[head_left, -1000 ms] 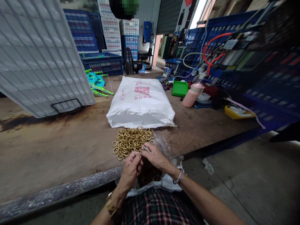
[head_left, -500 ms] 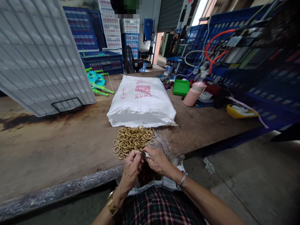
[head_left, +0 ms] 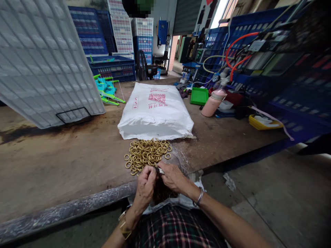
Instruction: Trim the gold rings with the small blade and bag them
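A heap of several gold-coloured rings (head_left: 146,154) lies on the brown worktable (head_left: 64,162), just in front of a white printed sack (head_left: 155,112). My left hand (head_left: 145,186) and my right hand (head_left: 173,176) meet at the table's near edge, right below the heap. My left fingers pinch a small piece, which I cannot make out. My right fingers pinch a small silvery tool (head_left: 160,170) whose tip points at my left fingers. A clear plastic bag (head_left: 178,199) with dark small parts sits open under both hands.
A large white grid crate (head_left: 43,62) leans at the left. Turquoise and green plastic parts (head_left: 107,90) lie behind it. A pink bottle (head_left: 213,102), a green tray (head_left: 198,96) and a yellow tray (head_left: 261,123) stand at the right. Blue crates line the back and right.
Both hands have drawn slightly closer together and nearer the table's edge; the silvery tool's tip has come to my left fingers. The ring heap has not moved.
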A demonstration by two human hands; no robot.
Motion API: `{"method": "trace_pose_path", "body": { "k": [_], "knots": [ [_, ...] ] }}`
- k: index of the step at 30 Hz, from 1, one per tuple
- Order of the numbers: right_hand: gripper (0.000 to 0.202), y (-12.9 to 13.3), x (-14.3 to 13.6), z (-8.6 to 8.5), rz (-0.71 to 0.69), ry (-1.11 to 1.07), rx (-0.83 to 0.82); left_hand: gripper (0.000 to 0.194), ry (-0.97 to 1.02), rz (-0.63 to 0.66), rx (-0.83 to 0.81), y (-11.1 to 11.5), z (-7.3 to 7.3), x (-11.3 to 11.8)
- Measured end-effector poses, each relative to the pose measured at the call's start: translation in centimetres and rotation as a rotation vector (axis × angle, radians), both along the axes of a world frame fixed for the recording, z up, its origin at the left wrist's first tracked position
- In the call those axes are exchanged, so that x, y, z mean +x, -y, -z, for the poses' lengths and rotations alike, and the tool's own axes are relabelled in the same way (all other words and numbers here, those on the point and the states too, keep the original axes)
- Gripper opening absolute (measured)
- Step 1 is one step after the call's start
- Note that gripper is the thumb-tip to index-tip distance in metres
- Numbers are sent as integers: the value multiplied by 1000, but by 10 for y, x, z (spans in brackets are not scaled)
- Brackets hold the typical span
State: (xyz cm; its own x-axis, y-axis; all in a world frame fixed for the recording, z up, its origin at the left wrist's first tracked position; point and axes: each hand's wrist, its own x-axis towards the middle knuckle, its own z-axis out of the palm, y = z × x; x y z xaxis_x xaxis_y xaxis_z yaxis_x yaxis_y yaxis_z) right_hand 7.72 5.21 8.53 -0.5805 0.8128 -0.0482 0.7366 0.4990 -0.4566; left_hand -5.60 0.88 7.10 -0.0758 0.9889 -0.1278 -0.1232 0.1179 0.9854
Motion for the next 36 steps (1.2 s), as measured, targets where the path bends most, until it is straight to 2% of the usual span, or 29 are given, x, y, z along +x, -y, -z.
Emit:
{"method": "trace_pose_path", "body": {
  "k": [3, 6, 10, 13, 15, 19, 23, 25, 28, 32, 34, 36],
  "knots": [
    [23, -1, 1, 3, -31, -17, -32, 36, -22, 2, 44, 1, 3, -1],
    [26, 1, 1, 1, 8, 32, -13, 36, -12, 16, 30, 5, 3, -2],
    [25, -1, 6, 4, 98, 122, 26, 38, 41, 63, -11, 18, -8, -1],
    [22, -12, 17, 12, 247, 196, 37, 36, 146, 184, -52, 27, -20, 3],
    [20, -22, 25, 16, 338, 194, 76, 37, 267, 221, -124, 27, -23, 4],
    [22, -36, 29, 14, 450, 161, 125, 33, 516, 136, -269, 19, -20, 2],
    [21, -39, 24, 11, 406, 209, 104, 24, 672, 79, -362, 14, -14, -2],
    [20, -40, 23, 12, 394, 229, 87, 27, 751, 70, -420, 13, -10, -3],
    [19, -39, 25, 15, 379, 181, 75, 22, 843, 28, -476, 9, -6, -5],
    [10, -31, 24, 16, 279, -97, 43, 23, 785, -98, -503, 5, -5, -3],
    [7, -23, 18, 12, 212, -299, 4, 26, 710, -110, -451, 4, -6, -1],
    [14, -14, 11, 6, 168, -440, -46, 29, 612, -94, -366, 5, -7, 1]
  ]
}}
